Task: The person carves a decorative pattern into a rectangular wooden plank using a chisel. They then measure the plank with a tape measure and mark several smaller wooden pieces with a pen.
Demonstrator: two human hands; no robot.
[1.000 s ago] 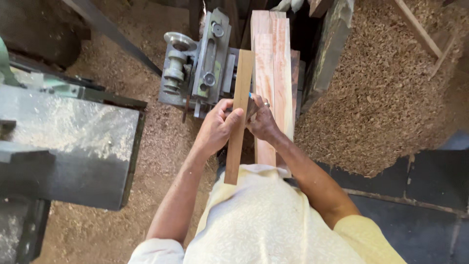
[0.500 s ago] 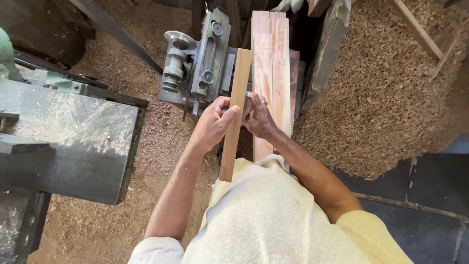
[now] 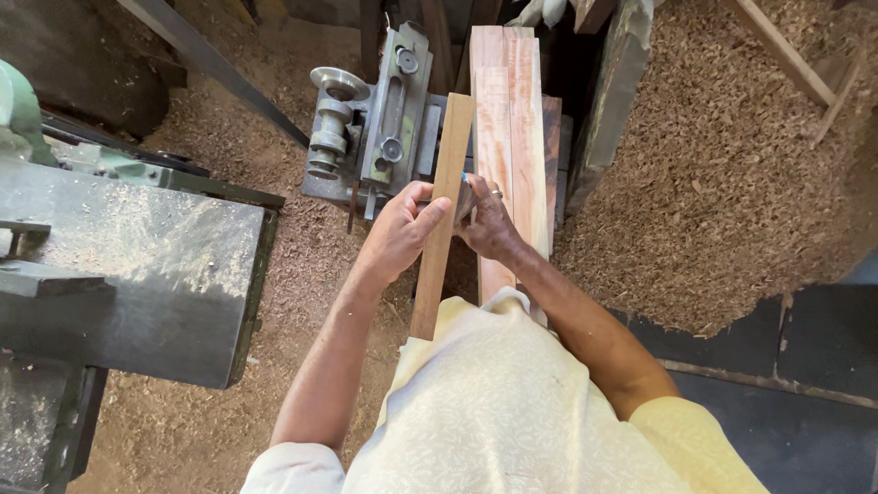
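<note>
both hands point(image 3: 402, 233) grip wood strip point(image 3: 442, 215), w/ planks point(image 3: 512, 110) beside

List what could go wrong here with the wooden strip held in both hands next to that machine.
1. The wooden strip is long and gripped only near mid-length by the left hand and right hand; its far end could swing into the grey machine.
2. Bare fingers on its edges risk splinters.
3. Sawdust on the floor may cause slipping.
</note>
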